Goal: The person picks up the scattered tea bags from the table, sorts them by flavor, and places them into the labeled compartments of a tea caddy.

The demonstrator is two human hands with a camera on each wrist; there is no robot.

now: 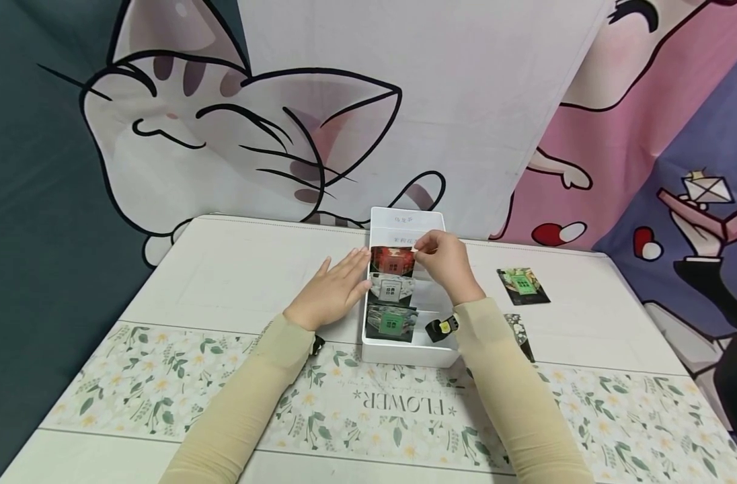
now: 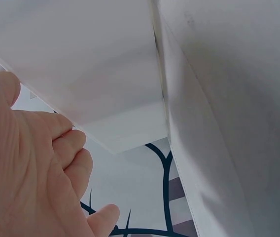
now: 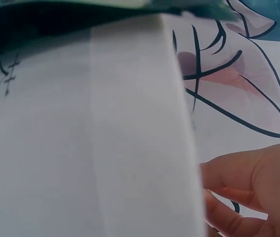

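Note:
A long white box [image 1: 409,354] with crosswise compartments stands on the table. Along its left side are a red tea sachet [image 1: 394,262], a grey-white tea sachet [image 1: 391,290] and a green tea sachet [image 1: 391,323], one behind another. My right hand [image 1: 448,261] is over the box's right side, thumb and forefinger pinching the red sachet's upper right corner. In the right wrist view a white panel partly hides those fingers. With fingers extended, my left hand [image 1: 332,289] rests against the box's left wall; its palm shows beside the white box wall [image 2: 95,74] in the left wrist view.
To the right lie a loose green sachet [image 1: 523,286] and a black-and-white patterned sachet [image 1: 520,334], partly behind the right sleeve. Handwritten labels mark the box's far sections. A flower-print cloth [image 1: 405,430] covers the table; a cartoon curtain [image 1: 344,134] hangs behind.

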